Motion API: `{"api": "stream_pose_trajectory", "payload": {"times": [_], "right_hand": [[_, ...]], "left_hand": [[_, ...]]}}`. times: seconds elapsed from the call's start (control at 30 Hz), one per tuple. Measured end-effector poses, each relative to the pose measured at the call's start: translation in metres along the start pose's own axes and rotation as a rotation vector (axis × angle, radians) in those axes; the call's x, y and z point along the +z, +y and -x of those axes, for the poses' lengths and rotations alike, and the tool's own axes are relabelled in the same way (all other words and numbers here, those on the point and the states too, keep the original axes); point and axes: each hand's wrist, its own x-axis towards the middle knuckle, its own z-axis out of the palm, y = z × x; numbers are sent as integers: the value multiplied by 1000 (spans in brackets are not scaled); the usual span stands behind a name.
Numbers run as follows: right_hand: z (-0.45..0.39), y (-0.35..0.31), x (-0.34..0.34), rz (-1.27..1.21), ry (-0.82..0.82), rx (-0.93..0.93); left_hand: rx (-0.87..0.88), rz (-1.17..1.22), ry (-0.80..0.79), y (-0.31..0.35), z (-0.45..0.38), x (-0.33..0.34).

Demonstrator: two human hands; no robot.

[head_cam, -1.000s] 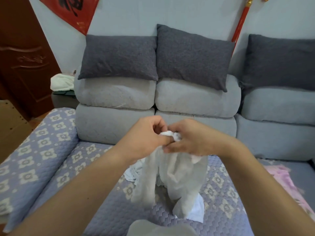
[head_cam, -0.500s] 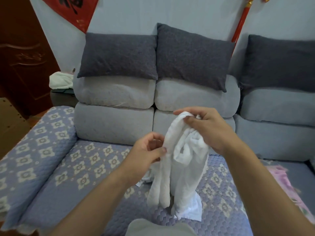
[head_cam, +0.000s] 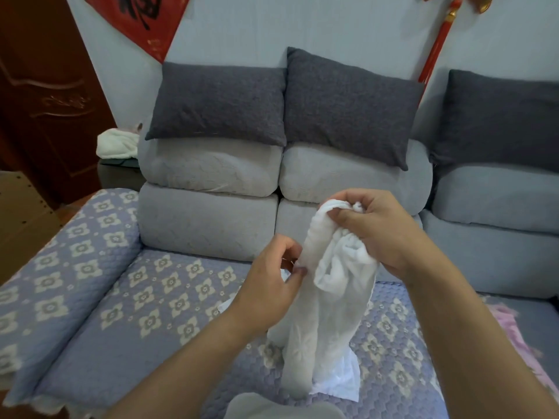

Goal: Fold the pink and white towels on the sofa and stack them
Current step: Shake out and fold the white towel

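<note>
Above sofa [head_cam: 181, 297], white towel [head_cam: 326, 313], seemingly bunched.

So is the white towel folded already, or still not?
Not folded. The white towel hangs bunched and crumpled from the right hand, its lower end trailing on the sofa cover. The left hand pinches its edge.

The only writing in view is on the red paper square [head_cam: 139, 19] hung corner-down on the far wall at upper left. It carries a large black brush-written character, but the top edge of the view cuts it off, so only its lower strokes show and it cannot be read. No label, brand or number is legible on the white towel [head_cam: 326, 300], the pink towel [head_cam: 511, 331], the grey cushions [head_cam: 220, 101] or the patterned sofa cover [head_cam: 121, 297].
</note>
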Motion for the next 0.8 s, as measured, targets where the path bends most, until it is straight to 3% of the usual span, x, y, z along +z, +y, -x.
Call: {"api": "stream_pose_trajectory", "payload": {"times": [0.2,0.27,0.53,0.7,0.8], "right_hand": [[2,3,-13,-35,60,20],[3,2,-13,-47,57,17],[9,-5,-5,-67,-26,-5],[10,-4,-14,-108,-26,6],[10,-2,-15,-113,-27,12]], "left_hand": [[330,-260,-16,-8,-14,-15],[366,-256,-29,-6,-18,-15],[113,-72,-54,0,-16,10],[32,150,-98,13,-13,5],[0,153,-107,16,-13,5]]}}
